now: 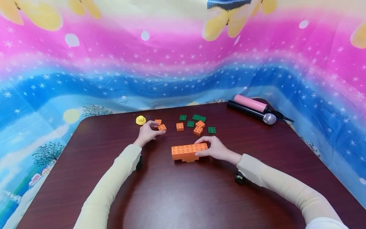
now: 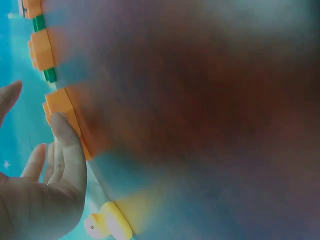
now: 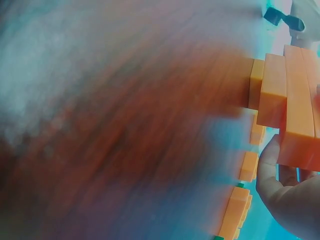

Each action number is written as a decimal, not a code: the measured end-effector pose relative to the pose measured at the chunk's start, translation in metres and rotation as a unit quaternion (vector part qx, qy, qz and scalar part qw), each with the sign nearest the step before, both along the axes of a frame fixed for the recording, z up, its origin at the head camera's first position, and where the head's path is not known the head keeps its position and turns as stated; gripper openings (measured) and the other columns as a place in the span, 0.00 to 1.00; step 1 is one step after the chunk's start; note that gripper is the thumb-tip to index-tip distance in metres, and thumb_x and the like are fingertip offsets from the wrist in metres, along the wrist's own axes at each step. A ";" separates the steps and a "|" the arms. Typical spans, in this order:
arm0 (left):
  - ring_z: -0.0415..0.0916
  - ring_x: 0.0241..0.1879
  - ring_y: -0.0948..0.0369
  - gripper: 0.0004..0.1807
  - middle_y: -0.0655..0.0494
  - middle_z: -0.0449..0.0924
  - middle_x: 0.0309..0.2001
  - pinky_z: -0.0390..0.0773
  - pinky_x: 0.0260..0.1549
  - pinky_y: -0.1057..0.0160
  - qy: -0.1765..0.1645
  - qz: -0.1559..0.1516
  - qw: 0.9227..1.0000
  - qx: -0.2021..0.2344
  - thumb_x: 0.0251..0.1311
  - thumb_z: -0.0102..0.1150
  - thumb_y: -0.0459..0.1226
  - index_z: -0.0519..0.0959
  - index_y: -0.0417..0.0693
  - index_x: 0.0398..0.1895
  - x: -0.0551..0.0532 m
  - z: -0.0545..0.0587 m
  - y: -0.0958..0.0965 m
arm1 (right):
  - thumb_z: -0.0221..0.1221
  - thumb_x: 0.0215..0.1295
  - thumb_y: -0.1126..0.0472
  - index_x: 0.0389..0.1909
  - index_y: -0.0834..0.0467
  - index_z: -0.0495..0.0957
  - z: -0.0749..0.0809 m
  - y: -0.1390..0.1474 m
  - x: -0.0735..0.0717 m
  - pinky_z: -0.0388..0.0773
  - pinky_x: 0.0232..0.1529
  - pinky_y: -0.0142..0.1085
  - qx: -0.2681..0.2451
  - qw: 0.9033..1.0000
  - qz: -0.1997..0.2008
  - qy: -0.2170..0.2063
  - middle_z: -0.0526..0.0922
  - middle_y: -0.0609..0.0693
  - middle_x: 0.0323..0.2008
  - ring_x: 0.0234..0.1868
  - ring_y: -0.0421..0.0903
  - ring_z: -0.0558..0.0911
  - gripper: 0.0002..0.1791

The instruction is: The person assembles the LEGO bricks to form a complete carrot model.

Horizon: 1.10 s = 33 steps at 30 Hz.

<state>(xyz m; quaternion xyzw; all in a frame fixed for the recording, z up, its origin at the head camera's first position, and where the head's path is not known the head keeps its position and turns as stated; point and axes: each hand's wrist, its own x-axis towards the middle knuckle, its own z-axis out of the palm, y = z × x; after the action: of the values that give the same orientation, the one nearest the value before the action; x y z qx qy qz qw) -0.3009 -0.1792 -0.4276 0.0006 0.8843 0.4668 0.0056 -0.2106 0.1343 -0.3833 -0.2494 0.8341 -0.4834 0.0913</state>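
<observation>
My right hand (image 1: 218,149) grips the right end of a built orange block structure (image 1: 181,153), a studded row with narrower bricks beneath. In the right wrist view, that hand's fingers lie against the end of the orange structure (image 3: 299,100). My left hand (image 1: 147,132) reaches to an orange brick (image 1: 162,127), its thumb and fingers spread around it. A second orange brick (image 1: 158,121) sits just behind, partly covered by the fingers. In the left wrist view, the left thumb overlaps the near orange brick (image 2: 62,105), with the fingers apart.
A yellow rubber duck (image 1: 140,120) sits left of the bricks. Beyond the structure lie several loose orange bricks (image 1: 179,127) and green bricks (image 1: 199,118). At the back right are a black microphone (image 1: 248,111) and a pink cylinder (image 1: 251,103), near a patterned cloth backdrop (image 1: 171,86).
</observation>
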 end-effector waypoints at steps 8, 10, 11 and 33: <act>0.80 0.39 0.51 0.33 0.38 0.73 0.56 0.82 0.29 0.62 -0.035 -0.006 0.999 -0.028 0.49 0.71 0.40 0.69 0.36 0.57 -0.010 -0.001 0.000 | 0.70 0.51 0.66 0.46 0.63 0.81 0.003 -0.002 0.002 0.75 0.42 0.44 0.001 1.000 0.001 0.008 0.82 0.59 0.46 0.42 0.48 0.74 0.19; 0.81 0.39 0.50 0.32 0.38 0.73 0.56 0.83 0.29 0.62 -0.039 -0.006 0.999 -0.026 0.50 0.71 0.39 0.70 0.36 0.57 -0.011 -0.001 0.000 | 0.70 0.52 0.66 0.46 0.63 0.81 0.003 -0.003 0.002 0.75 0.42 0.44 0.001 1.000 0.002 0.008 0.82 0.59 0.46 0.42 0.47 0.74 0.19; 0.82 0.39 0.51 0.32 0.38 0.73 0.56 0.83 0.30 0.62 -0.040 -0.006 0.999 -0.025 0.50 0.71 0.39 0.70 0.36 0.56 -0.012 -0.001 -0.001 | 0.70 0.51 0.66 0.46 0.63 0.81 0.003 -0.003 0.002 0.75 0.43 0.44 0.001 1.000 0.002 0.008 0.82 0.59 0.46 0.42 0.48 0.74 0.19; 0.82 0.29 0.60 0.25 0.40 0.78 0.49 0.83 0.30 0.62 -0.020 -0.041 0.999 0.025 0.52 0.70 0.40 0.76 0.40 0.51 0.005 0.007 0.018 | 0.69 0.53 0.65 0.47 0.63 0.80 0.002 -0.001 0.001 0.76 0.37 0.38 0.006 1.000 -0.002 -0.001 0.81 0.59 0.47 0.41 0.48 0.74 0.19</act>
<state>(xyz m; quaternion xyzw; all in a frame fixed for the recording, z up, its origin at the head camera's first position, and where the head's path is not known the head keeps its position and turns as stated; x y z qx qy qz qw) -0.2961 -0.1612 -0.4203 0.0281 0.8712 0.4883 0.0423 -0.2095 0.1335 -0.3809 -0.2465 0.8377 -0.4785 0.0927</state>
